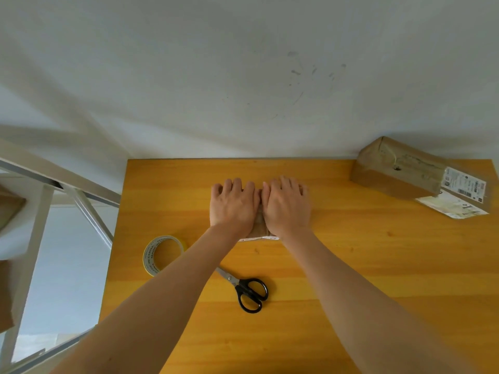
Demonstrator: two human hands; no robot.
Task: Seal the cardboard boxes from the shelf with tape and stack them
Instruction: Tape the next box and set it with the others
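Bare forearms reach in over the orange wooden table (351, 265), past black-handled scissors (247, 291) and a tape roll (151, 256) half hidden by the left arm. At the table's middle the left hand (233, 205) and right hand (286, 205) lie flat, side by side, fingers straight, pressing on a small cardboard box (259, 229). Only a brown strip and a white edge of it show. A larger box (397, 171), brown, scuffed, with white labels, sits in the far right corner.
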